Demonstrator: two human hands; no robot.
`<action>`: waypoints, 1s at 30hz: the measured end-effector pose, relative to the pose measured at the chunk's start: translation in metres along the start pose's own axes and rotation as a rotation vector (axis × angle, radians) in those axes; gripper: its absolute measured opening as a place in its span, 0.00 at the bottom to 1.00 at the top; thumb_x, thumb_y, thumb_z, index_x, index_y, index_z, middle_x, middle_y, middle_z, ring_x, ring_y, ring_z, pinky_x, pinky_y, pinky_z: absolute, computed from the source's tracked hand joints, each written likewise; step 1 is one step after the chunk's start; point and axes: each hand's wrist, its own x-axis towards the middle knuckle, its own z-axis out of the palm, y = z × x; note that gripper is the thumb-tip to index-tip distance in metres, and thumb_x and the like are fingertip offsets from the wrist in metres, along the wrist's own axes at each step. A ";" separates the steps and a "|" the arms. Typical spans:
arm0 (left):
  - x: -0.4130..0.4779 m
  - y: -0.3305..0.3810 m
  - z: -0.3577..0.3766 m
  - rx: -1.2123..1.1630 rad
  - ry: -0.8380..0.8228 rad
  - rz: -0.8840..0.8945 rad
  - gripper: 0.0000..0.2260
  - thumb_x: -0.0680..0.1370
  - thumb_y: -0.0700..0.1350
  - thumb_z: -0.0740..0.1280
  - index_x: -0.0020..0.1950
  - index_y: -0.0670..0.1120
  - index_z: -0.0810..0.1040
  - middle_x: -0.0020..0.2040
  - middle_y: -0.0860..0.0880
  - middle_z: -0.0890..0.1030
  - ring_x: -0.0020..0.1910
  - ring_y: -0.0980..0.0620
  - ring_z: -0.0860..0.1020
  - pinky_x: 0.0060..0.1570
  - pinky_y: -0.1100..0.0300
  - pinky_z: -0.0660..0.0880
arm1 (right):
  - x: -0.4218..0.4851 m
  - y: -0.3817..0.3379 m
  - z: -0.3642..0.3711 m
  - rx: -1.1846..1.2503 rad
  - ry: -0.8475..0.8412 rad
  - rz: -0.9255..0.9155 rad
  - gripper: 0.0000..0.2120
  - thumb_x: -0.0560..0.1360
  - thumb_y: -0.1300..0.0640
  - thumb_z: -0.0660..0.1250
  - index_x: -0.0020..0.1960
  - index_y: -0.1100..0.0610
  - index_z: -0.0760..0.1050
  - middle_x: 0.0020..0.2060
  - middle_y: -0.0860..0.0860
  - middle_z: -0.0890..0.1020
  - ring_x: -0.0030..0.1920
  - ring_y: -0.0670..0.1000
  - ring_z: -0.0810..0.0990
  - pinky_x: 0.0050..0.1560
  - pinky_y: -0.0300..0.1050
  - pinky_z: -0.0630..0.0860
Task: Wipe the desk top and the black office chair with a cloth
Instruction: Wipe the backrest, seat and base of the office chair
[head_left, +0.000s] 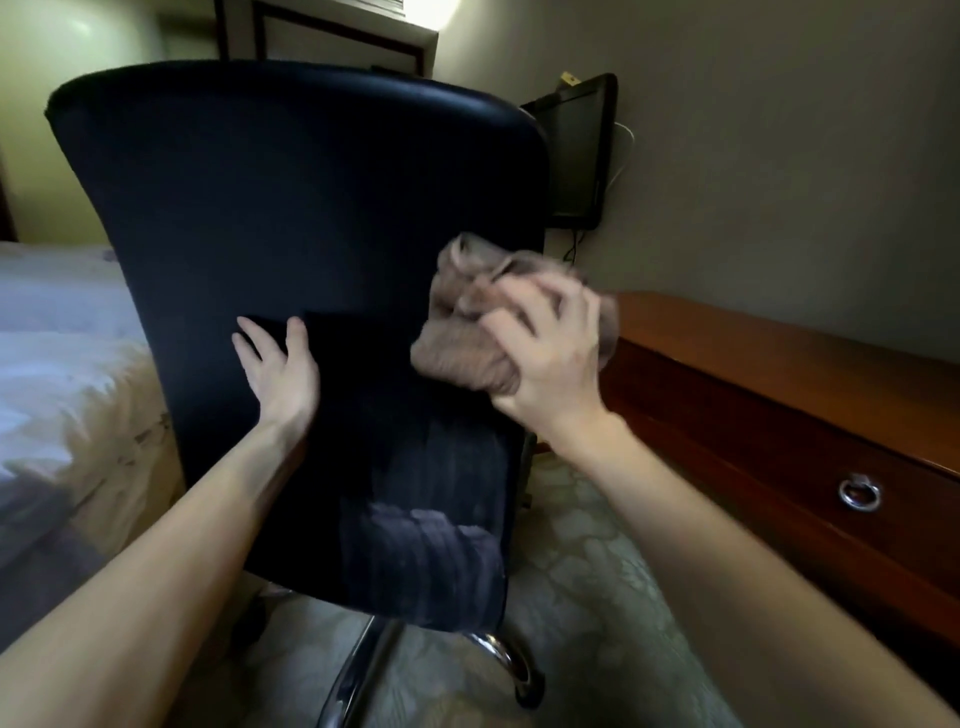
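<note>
I see my right hand (545, 358) gripping the bunched cloth (462, 332) against the chair (291, 208) back, right of my left hand (278, 364), flat and open.

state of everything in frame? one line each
left hand: flat, fingers straight, resting on the chair back
right hand: grips the cloth
cloth: bunched up, against the chair back near its right edge
black office chair: back faces the camera, pale streaks low down
desk drawer: closed, ring pull hanging down
screen: dark
</note>
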 end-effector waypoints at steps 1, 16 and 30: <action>0.001 -0.001 -0.001 0.007 -0.003 0.007 0.33 0.85 0.62 0.51 0.84 0.53 0.40 0.85 0.50 0.39 0.84 0.46 0.45 0.81 0.46 0.45 | -0.021 -0.008 0.009 0.010 -0.015 0.005 0.14 0.66 0.51 0.77 0.50 0.56 0.84 0.59 0.55 0.83 0.61 0.60 0.72 0.58 0.60 0.69; -0.011 -0.001 0.009 0.036 0.005 0.047 0.33 0.86 0.58 0.53 0.84 0.49 0.38 0.84 0.47 0.37 0.83 0.47 0.41 0.81 0.48 0.42 | -0.103 -0.022 -0.005 0.134 -0.220 -0.091 0.20 0.58 0.55 0.79 0.49 0.57 0.84 0.58 0.55 0.84 0.61 0.59 0.76 0.59 0.62 0.70; 0.001 -0.008 -0.019 0.084 -0.127 0.063 0.28 0.88 0.53 0.50 0.85 0.49 0.41 0.84 0.50 0.36 0.83 0.53 0.41 0.79 0.55 0.46 | 0.010 -0.017 0.000 -0.092 0.080 0.045 0.10 0.73 0.52 0.71 0.52 0.54 0.84 0.60 0.52 0.83 0.62 0.57 0.72 0.59 0.60 0.69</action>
